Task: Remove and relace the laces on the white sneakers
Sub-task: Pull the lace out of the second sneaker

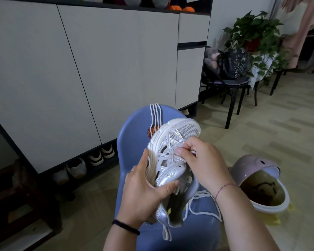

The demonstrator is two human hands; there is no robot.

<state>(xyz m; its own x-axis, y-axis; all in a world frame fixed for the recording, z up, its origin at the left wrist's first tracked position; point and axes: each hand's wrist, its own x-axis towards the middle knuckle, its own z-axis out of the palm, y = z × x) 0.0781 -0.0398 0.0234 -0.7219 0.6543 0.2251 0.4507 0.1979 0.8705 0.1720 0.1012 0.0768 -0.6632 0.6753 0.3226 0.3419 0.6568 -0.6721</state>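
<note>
A white sneaker point(172, 151) is held on its side above a blue chair point(132, 134), toe pointing away from me. My left hand point(145, 192) grips it around the sole and heel side. My right hand point(201, 162) pinches a white lace point(182, 141) at the eyelets near the toe. The loose part of that lace point(199, 205) hangs below the shoe onto the chair seat. Another white lace point(155, 115), pulled free, is draped over the chair's backrest in several strands.
A long white cabinet point(98, 69) stands to the left with several shoes point(96, 158) underneath. A pink bin point(257, 182) lies tipped on the floor at the right. Farther back stand a black chair point(230, 84) with a bag and a potted plant point(254, 33).
</note>
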